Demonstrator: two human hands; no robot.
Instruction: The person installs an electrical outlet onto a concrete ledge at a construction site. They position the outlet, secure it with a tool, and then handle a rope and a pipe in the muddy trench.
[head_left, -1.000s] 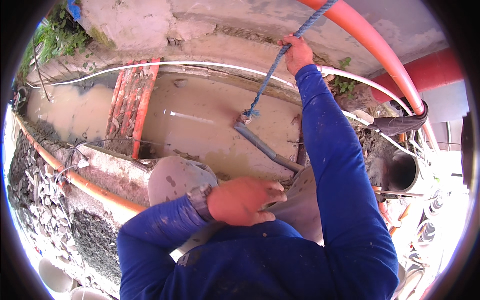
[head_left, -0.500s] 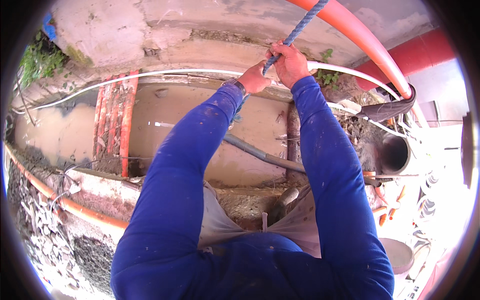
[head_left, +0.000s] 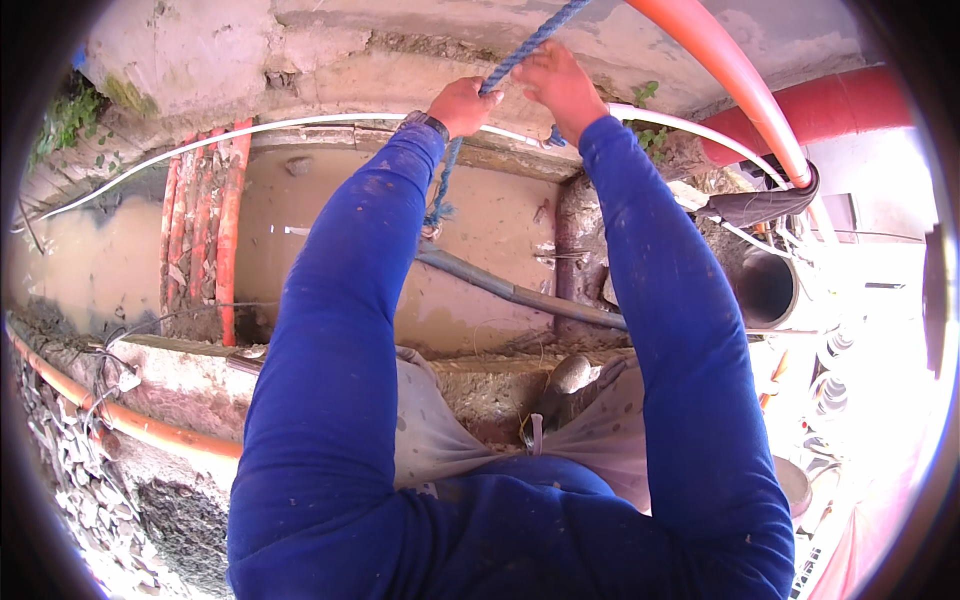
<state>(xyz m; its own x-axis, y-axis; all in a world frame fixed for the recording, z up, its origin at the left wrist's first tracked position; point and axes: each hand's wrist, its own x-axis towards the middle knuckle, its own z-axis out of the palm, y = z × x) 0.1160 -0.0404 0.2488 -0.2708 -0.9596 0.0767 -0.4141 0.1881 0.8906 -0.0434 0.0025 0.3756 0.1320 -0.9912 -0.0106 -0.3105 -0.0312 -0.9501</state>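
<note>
A twisted blue rope (head_left: pixel 530 43) slants down from the top edge. My left hand (head_left: pixel 462 108) is closed round it. Below that hand the rope's tail hangs over muddy water, its frayed end (head_left: pixel 438 213) near the upper end of a grey pipe (head_left: pixel 500 290). Just right of the rope is my right hand (head_left: pixel 563 88), its fingers loosely curled and apart, not wrapped round the rope. A short bit of blue (head_left: pixel 555 136) shows beneath the right palm; I cannot tell whether it belongs to the same rope.
Brown water (head_left: pixel 330 210) fills a trench ahead of my feet. Orange pipes (head_left: pixel 232 230) cross it at left. A white pipe (head_left: pixel 300 124) runs along the far wall. At right are a thick red pipe (head_left: pixel 850 115), an orange pipe (head_left: pixel 735 75) and an open round pipe mouth (head_left: pixel 768 288).
Both hands have shifted left and slightly up. My right hand has let go of the rope and moved off to its right. More of the rope's tail now shows below my left hand.
</note>
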